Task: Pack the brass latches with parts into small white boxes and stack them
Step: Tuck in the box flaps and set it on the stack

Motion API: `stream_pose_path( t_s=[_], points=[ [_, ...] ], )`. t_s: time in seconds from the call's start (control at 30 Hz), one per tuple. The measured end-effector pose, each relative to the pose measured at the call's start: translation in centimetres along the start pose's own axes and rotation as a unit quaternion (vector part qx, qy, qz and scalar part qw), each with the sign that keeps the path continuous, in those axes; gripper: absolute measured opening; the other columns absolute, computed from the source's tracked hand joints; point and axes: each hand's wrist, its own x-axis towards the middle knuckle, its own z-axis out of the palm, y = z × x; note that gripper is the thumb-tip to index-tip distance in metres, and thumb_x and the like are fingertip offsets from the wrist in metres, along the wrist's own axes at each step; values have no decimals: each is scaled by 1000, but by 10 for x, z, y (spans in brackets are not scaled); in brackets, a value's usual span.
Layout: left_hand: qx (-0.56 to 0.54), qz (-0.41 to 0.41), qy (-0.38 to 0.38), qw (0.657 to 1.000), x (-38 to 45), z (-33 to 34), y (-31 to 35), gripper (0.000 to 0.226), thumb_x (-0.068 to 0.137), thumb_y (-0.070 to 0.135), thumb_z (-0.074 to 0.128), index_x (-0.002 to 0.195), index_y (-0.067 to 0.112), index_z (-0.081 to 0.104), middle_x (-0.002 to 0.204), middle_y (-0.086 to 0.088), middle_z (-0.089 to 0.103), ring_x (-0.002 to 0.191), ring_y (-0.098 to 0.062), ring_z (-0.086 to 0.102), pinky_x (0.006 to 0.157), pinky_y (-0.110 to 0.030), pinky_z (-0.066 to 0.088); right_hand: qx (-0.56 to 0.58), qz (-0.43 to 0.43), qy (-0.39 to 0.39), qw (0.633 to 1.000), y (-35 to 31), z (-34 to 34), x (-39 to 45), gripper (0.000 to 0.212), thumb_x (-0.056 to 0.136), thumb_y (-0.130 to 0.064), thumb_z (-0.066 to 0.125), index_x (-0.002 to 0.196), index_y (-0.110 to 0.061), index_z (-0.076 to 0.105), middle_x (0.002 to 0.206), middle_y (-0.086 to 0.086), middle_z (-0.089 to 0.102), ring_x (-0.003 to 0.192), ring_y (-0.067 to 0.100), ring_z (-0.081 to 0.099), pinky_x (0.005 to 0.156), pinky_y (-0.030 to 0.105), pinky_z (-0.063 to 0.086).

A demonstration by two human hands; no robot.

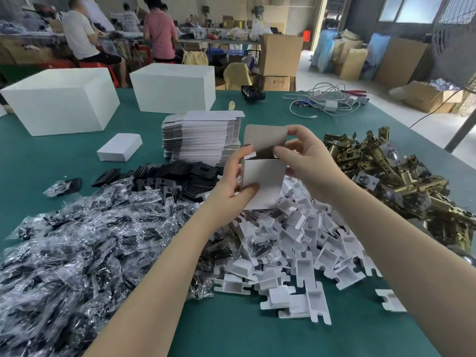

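Holding a small white box [260, 185] upright at frame centre, left hand [233, 185] gripping its side to steady it, right hand [302, 164] pinching the open lid flap, seemingly for filling. Brass latches [401, 184] lying heaped at right, within reach.

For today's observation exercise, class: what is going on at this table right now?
A person is folding up a small white box above the green table. The left hand grips its side while the right hand pinches the open top flap. Nothing is visibly packed in it yet. Brass latches, bagged parts, white inserts and flat box blanks lie around.
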Motion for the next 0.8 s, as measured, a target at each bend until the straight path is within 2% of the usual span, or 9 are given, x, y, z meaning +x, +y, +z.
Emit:
stream_pose_path(
  t_s=[0.07, 0.17, 0.3, 0.4, 0.47, 0.57, 0.67, 0.73, 0.8],
  points=[
    [-16, -5, 5, 1000, -1, 0, 1, 66, 101, 3, 52, 134, 54, 28, 138, -7, 49, 109, -16, 63, 83, -19, 50, 28, 21, -26, 999, -2, -1, 4, 22, 94, -3, 59, 98, -25, 59, 91, 8, 62, 82, 19, 63, 76, 39, 59],
    [-41, -12, 7, 999, 0, -1, 5, 67, 101, 8, 55, 135, 59, 28, 136, -6, 54, 114, -20, 64, 90, -30, 55, 77, 41, -15, 996, -5, 2, 9, 24, 93, 1, 55, 98, -22, 60, 87, 3, 68, 71, 12, 65, 67, 30, 54],
    [-64, -36, 0, 997, 3, -4, 9, 66, 98, 21, 61, 127, 72, 33, 124, 8, 62, 105, -10, 68, 73, -30, 59, 110, 59, 26, 992, -3, 7, 9, 26, 94, -3, 49, 100, -26, 61, 75, -14, 71, 62, 4, 62, 61, 25, 49],
    [-35, -26, 4, 999, 3, -1, 6, 74, 99, 9, 58, 119, 75, 32, 123, 5, 58, 98, -13, 70, 74, -28, 59, 84, 47, 43, 994, 4, 13, 1, 27, 98, -8, 47, 102, -32, 60, 85, -13, 72, 77, 6, 63, 73, 29, 52],
    [-10, -15, 6, 1000, 2, 2, 2, 79, 99, 5, 55, 117, 77, 28, 122, 9, 55, 96, -7, 69, 72, -23, 55, 64, 16, 40, 997, 8, 18, -5, 29, 100, -8, 44, 104, -33, 58, 90, -10, 71, 81, 4, 64, 78, 28, 51],
    [23, -7, -8, 1000, 0, 1, -2, 73, 99, 4, 54, 125, 62, 19, 123, 16, 49, 95, 7, 64, 71, -14, 50, 56, -20, 45, 997, 9, 23, -9, 31, 99, -4, 40, 102, -31, 57, 88, -12, 71, 82, 3, 64, 80, 27, 50],
    [43, -13, -14, 999, -1, -4, -6, 68, 96, 3, 59, 123, 52, 20, 120, 15, 47, 91, 13, 62, 70, -13, 50, 54, -34, 40, 997, 11, 29, -13, 33, 98, -2, 40, 100, -29, 57, 85, -14, 71, 79, 1, 63, 74, 22, 51],
    [29, -18, -1, 999, -1, -6, -7, 67, 92, 5, 64, 116, 51, 22, 114, 8, 49, 84, 11, 62, 67, -14, 50, 42, -38, 28, 998, 11, 33, -15, 33, 98, 0, 40, 99, -29, 56, 88, -11, 69, 79, 3, 62, 73, 24, 50],
    [-12, -11, 42, 999, 0, -6, -5, 51, 85, 19, 70, 109, 46, 33, 106, 4, 54, 78, 0, 60, 67, -20, 51, 32, -43, 24, 998, 11, 37, -16, 35, 96, 1, 39, 100, -29, 56, 91, -7, 68, 81, 3, 60, 74, 21, 48]
  ],
)
